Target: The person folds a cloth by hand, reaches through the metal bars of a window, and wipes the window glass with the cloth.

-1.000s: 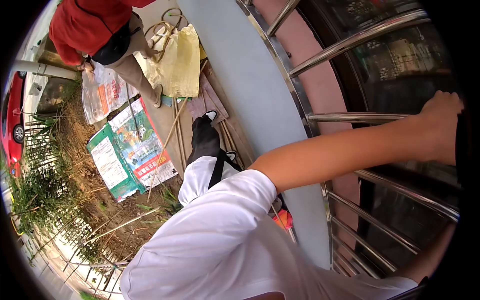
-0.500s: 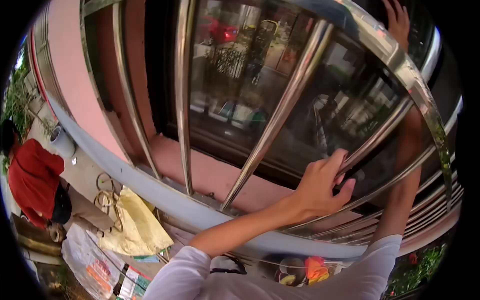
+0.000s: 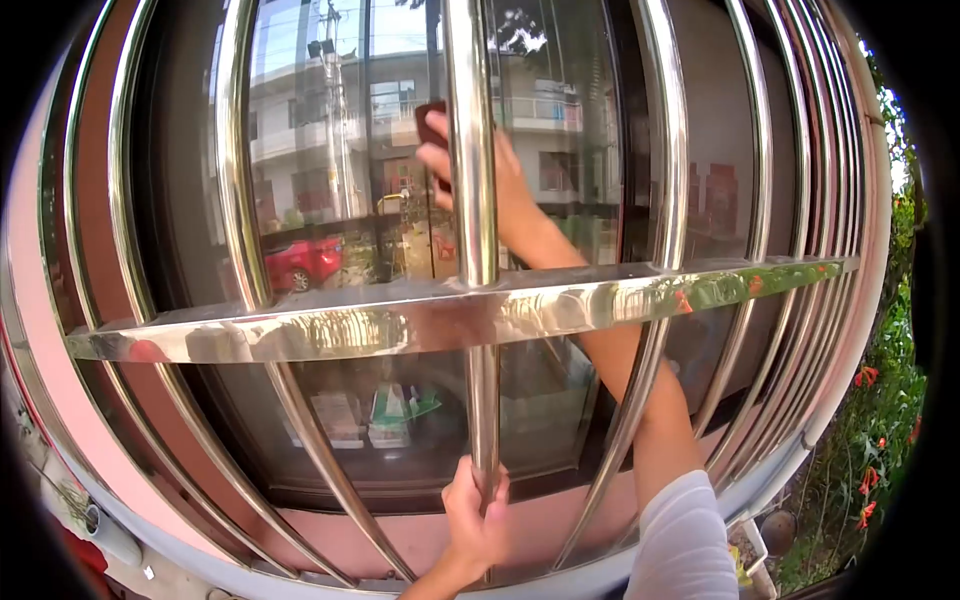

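Gripping a round, polished, upright steel bar [image 3: 483, 410] low down with the left hand [image 3: 478, 515], with fingers wrapped narrowly around it, beneath a flat, mirror-bright horizontal steel band [image 3: 390, 332]. Reaching in behind the same band with the right arm, bare below a white sleeve [image 3: 680, 535], and up behind the higher part of that bar with the right hand [image 3: 510, 190]. Apparently holding there, in bent fingers, a small dark reddish-brown object [image 3: 430, 118], in front of the dark-framed, reflective window glass [image 3: 330, 190]; partly covered by the bar and blurred, so impossible to identify or to judge as touching the pane.

Facing the window more squarely than half a second ago, with far less tilt. Seen now with the right hand before the glass near the upper middle of the view, not at the upper right edge, and with the left hand lower and farther left. Showing just a sliver of red clothing [image 3: 85, 550] at lower left, in place of the nearly whole person visible earlier near a pale-yellow sack, now out of view.
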### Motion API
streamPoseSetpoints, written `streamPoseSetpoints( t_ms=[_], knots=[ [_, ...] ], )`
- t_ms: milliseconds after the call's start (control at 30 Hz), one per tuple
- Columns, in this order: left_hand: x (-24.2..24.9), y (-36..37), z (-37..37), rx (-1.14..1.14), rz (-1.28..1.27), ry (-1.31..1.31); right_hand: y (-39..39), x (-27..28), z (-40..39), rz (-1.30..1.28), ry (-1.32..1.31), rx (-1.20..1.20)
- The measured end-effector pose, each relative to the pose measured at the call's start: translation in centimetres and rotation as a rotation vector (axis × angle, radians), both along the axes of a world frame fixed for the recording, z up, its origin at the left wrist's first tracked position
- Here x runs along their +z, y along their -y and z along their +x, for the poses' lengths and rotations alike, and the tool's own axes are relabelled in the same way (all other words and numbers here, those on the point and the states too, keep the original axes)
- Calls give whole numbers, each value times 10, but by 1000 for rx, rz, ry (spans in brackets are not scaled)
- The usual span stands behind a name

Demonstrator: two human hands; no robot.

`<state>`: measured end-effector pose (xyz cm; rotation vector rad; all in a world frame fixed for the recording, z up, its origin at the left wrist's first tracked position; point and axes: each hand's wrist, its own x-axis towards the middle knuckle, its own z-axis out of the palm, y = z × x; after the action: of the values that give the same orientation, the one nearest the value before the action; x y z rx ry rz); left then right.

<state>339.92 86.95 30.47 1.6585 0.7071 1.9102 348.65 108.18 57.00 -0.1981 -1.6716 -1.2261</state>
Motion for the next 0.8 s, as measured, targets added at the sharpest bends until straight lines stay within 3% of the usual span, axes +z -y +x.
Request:
streamPoseSetpoints(
  t_ms=[167,267,333,400,467,500,600,633,667,733,767,800],
  knots=[
    [1,0,-9,-83,18,-44,-18,122,74,138,-498,5],
    [11,-2,-20,-82,-17,-146,-1,147,71,33,-581,85],
    [20,-10,-30,-368,-61,-143,-3,145,38,125,-553,89],
    [31,-15,-26,-356,-60,-153,-14,137,-3,180,-277,22],
    [41,-18,-17,-408,23,-3,1,100,-39,94,28,118],
    [42,-24,-18,-477,54,49,-2,92,-48,155,135,44],
    [59,-36,-17,-287,69,147,2,94,-30,57,215,38],
    [60,-41,-23,-346,55,228,10,98,-17,-14,102,49],
    [64,-47,-26,-346,54,225,1,111,1,62,-66,-88],
    [75,-60,-32,-56,138,188,-15,139,38,161,-375,20],
    [77,-64,-35,-229,150,315,-20,148,56,184,-534,0],
    [80,-64,-36,-226,148,318,-26,157,65,149,-617,132]
  ],
)
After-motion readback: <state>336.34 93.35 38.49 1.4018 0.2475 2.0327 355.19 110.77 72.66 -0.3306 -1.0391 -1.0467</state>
